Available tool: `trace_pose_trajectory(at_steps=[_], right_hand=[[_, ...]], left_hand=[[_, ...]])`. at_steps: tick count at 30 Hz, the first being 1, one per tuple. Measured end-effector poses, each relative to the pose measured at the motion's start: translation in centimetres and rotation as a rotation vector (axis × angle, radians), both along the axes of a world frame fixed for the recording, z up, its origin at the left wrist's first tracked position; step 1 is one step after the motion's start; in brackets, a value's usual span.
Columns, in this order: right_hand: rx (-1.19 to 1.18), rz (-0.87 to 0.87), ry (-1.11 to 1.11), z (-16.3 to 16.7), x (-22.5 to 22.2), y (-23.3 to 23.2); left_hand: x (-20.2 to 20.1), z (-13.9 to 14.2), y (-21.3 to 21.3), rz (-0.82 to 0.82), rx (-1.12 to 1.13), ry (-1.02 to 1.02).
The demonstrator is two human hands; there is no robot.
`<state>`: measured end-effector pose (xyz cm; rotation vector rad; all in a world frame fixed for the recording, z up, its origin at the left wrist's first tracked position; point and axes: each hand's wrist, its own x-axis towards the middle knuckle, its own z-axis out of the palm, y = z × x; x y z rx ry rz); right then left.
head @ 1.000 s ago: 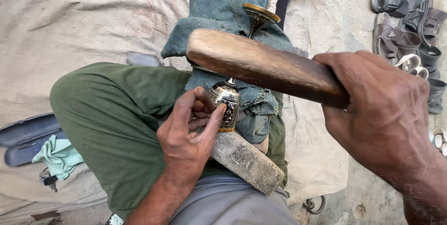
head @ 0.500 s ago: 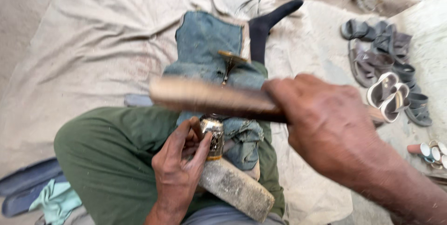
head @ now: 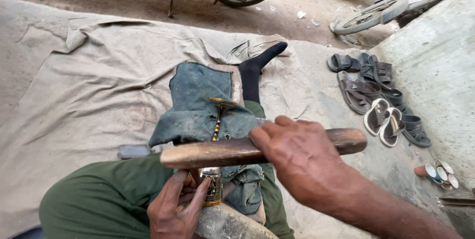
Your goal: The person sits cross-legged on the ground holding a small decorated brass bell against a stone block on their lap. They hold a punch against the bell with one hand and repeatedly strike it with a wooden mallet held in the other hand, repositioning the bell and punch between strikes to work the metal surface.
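Left hand fingers pinch the brass piece upright on the stone block at the lap, long axis vertical, top pointing away. Right hand grips the wooden mallet lying crosswise just above it. Looks mid-hammering, shaping not done. Sandals sit further off

A brown wooden stick crosses above a brass-gold, engraved metal piece. Beneath it lie faded blue denim and olive-green trousers; behind the denim, a black sock rests on beige canvas.
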<state>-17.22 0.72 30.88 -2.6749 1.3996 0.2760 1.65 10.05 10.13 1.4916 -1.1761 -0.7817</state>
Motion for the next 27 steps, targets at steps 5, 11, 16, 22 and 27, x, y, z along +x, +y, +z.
trace_pose_trajectory(at_steps=[5, 11, 16, 22, 27], right_hand=[[-0.027, -0.031, -0.071, 0.0, -0.8, -0.2], [-0.028, -0.018, -0.164, -0.1, -1.6, -0.2], [-0.076, -0.011, -0.236, -0.4, -2.2, 0.4], [-0.087, 0.038, -0.199, 0.2, -2.2, 0.3], [0.051, -0.068, -0.068, 0.3, -2.9, 0.2]], left_hand=[[-0.7, -3.5, -0.3, 0.036, -0.15, 0.056], [-0.3, -8.4, -1.7, -0.177, -0.153, 0.227], [-0.5, -9.7, -1.8, -0.168, -0.145, 0.177], [0.1, -11.5, -2.1, -0.231, -0.099, 0.115], [-0.6, -10.9, -3.7, -0.275, 0.041, 0.163]])
